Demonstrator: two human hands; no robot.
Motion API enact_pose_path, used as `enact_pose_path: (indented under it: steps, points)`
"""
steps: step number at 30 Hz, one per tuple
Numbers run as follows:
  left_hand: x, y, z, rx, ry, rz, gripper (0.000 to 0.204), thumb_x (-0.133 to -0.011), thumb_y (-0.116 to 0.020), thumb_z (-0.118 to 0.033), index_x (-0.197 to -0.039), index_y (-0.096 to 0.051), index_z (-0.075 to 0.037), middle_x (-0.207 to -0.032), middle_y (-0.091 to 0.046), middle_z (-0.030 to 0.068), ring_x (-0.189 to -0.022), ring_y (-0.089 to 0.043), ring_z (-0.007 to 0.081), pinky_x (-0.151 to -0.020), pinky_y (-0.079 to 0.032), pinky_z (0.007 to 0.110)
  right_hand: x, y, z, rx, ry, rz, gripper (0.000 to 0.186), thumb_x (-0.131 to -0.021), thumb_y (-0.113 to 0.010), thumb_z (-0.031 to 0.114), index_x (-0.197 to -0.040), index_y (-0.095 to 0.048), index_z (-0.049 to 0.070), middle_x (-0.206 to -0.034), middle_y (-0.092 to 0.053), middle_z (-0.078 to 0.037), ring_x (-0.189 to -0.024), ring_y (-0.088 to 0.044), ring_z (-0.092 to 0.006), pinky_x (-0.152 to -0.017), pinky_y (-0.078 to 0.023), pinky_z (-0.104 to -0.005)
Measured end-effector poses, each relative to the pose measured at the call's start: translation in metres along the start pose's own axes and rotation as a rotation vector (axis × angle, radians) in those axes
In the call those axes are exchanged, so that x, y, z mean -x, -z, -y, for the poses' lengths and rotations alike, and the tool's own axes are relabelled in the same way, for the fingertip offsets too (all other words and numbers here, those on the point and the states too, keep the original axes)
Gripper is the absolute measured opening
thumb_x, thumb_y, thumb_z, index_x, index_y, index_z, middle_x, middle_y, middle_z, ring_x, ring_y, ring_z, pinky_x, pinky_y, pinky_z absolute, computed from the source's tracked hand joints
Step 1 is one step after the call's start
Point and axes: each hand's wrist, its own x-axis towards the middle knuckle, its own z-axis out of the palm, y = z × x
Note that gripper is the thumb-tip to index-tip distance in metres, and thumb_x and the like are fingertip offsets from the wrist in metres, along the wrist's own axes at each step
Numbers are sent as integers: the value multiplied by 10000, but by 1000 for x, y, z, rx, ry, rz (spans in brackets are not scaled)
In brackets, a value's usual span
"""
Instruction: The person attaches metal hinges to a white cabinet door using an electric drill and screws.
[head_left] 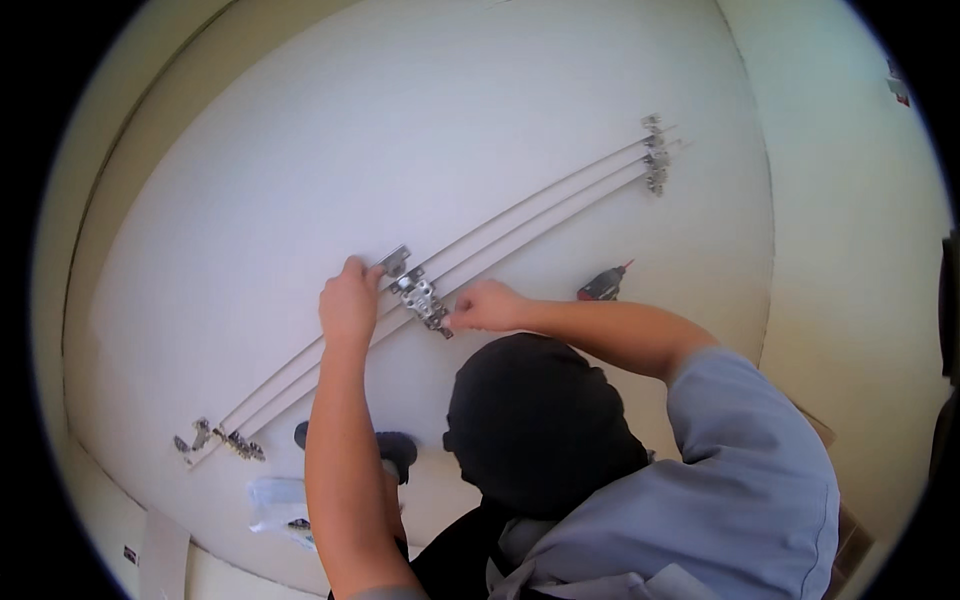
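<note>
Three long, thin light-coloured strips (545, 218) lie side by side in a diagonal on a broad white surface. Across their middle sits a cluster of silvery metal fittings (418, 295) that look like hinges. My left hand (348, 302) grips the upper end of this cluster, thumb and fingertips against a flat metal piece (395, 260). On the other side my right hand (490, 306) is closed in a pinch at the cluster's lower end; what is between its fingertips is too small to tell. Similar metal fittings (655, 158) lie across the far right ends, and more fittings (238, 444) at the near left ends.
A dark power screwdriver (600, 285) with a red tip lies right of my right hand. Near my left forearm are a clear plastic bag (278, 502) and a dark shoe (398, 450). A black cap (540, 425) covers part of the lower middle. Pale walls (840, 150) bound the surface.
</note>
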Motion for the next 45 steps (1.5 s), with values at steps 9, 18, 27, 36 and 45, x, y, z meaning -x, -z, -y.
enact_pose_path:
  steps: [9,18,27,36,45]
  points:
    - [-1,3,-2,8,20,39,373,-994,-636,-397,-946,-621,-27,-866,-713,253,-856,-684,469,-736,-536,554,-32,-2,22,160,114,-177,643,-806,-748,686,-866,-771,46,-789,-737,-162,-758,-716,-339,-704,-557,-441]
    - [-3,7,-5,13,1,73,363,-998,-629,-398,-965,-632,-36,-883,-718,248,-872,-686,470,-763,-542,552,-35,9,25,175,63,-64,657,-825,-722,696,-831,-756,40,-760,-726,-148,-758,-724,-303,-704,-559,-425]
    - [-1,9,-7,-14,20,72,356,-997,-634,-393,-966,-625,-39,-911,-719,246,-895,-687,475,-760,-546,558,-31,29,41,102,-8,-58,652,-951,-608,650,-793,-753,35,-725,-749,-86,-664,-736,-213,-672,-588,-368]
    - [-1,21,28,154,-128,113,373,-992,-643,-370,-903,-624,-8,-871,-696,258,-864,-668,470,-740,-532,531,-24,44,58,119,-30,-158,601,-986,-586,576,-830,-760,23,-714,-748,-93,-649,-737,-207,-686,-595,-363]
    - [133,109,222,-47,65,23,332,-1018,-608,-241,-821,-598,27,-680,-614,238,-635,-622,409,-616,-474,491,-18,154,115,423,79,-389,515,-975,-579,508,-829,-757,47,-763,-757,-78,-755,-742,-249,-787,-581,-415]
